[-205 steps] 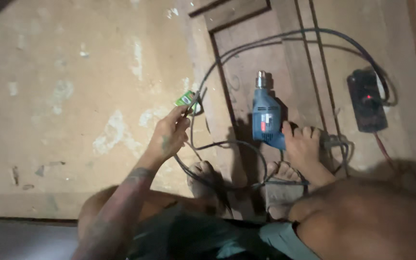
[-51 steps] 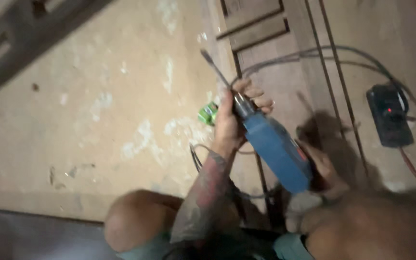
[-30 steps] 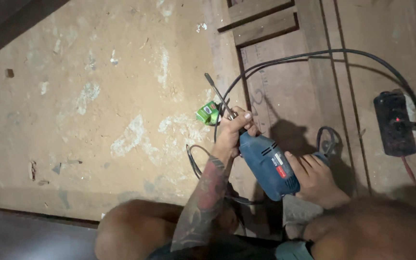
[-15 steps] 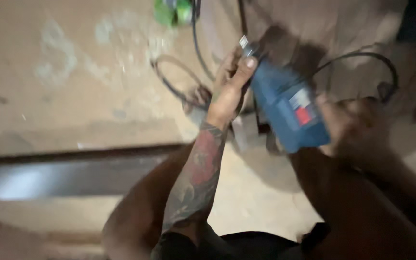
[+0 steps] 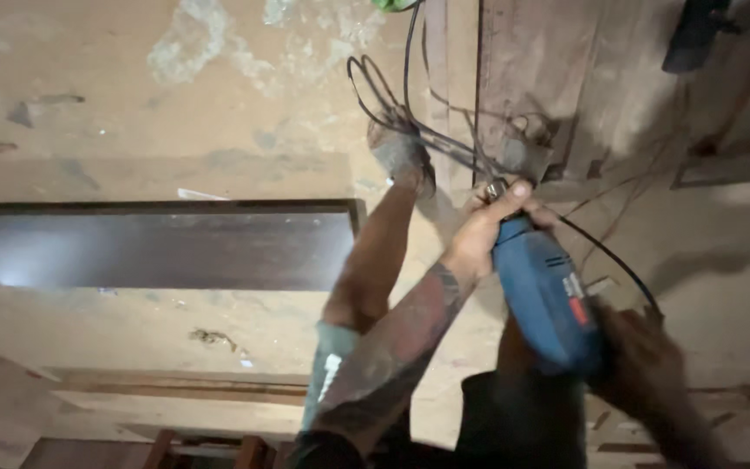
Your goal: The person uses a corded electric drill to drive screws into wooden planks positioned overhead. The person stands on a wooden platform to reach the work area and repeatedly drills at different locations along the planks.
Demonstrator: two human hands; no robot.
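dark panel (image 5: 158, 252) on floor | black power strip (image 5: 692, 35) top right | green box (image 5: 392, 3) top edge

Dim, warm light; a pale glare streaks the dark panel (image 5: 158, 252) at left. Motion blur smears the right hand (image 5: 644, 373) at lower right; shadows darken the upper right.

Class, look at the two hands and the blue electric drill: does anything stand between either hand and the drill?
Nothing visible does. The left hand wraps the front end of the blue electric drill, and the right hand grips its rear. The black cord trails off beside them, not between.
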